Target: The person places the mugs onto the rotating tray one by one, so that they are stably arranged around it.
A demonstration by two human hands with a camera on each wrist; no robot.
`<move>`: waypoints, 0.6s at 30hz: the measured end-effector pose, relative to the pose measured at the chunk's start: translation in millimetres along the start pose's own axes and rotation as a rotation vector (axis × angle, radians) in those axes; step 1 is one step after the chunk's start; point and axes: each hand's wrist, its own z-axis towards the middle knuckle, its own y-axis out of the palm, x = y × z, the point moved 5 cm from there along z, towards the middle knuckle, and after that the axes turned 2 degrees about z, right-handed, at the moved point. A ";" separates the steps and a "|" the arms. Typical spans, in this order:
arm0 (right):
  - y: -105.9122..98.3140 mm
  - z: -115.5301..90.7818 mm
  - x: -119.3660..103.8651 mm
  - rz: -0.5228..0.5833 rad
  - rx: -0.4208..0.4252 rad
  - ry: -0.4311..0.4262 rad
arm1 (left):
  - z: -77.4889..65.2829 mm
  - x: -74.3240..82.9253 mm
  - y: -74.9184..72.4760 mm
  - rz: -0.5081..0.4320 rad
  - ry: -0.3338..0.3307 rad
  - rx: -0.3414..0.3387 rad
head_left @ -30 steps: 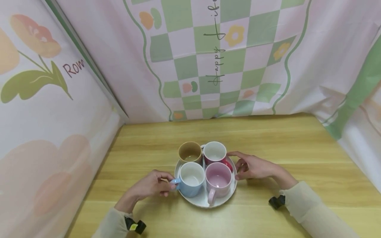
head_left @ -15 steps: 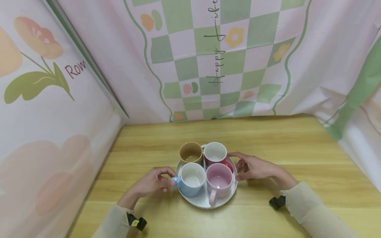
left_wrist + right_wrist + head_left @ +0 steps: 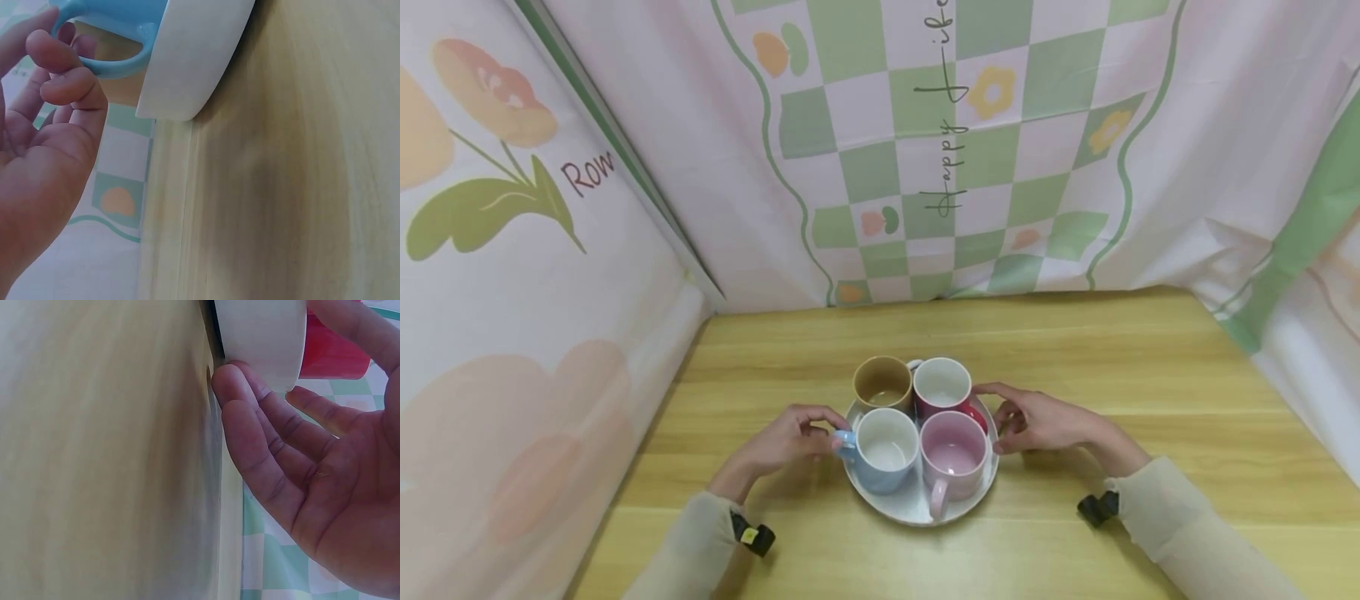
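A round white tray (image 3: 910, 510) on the table carries several mugs close together. My left hand (image 3: 784, 440) pinches the handle of the light-blue mug (image 3: 880, 480) at the tray's near left; in the left wrist view the fingers bend round the blue handle (image 3: 119, 67). Beside it stands a pink mug (image 3: 951, 485), its handle facing me. Behind them are a mustard-brown mug (image 3: 882, 388) and a red mug (image 3: 942, 385) with a white inside. My right hand (image 3: 1037, 421) touches the tray's right side with spread, lightly bent fingers, close to the red mug's handle.
The wooden table (image 3: 1120, 350) extends around the tray on all sides. A green-and-white checked cloth (image 3: 955, 167) hangs behind its back edge, and a flower-printed cloth (image 3: 550, 333) closes off the left side.
My left hand has moved slightly away from me and to the right, turning the light-blue mug's handle a little toward the back. My right hand stays where it was.
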 end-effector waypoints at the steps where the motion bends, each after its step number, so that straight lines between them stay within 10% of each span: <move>1: 0.0 0.1 0.1 0.000 -0.001 0.005 | 0.4 0.3 -0.4 0.001 0.010 0.002; 18: -1.7 1.5 1.7 0.000 -0.005 0.049 | 12.3 -13.5 1.6 -0.004 0.040 0.026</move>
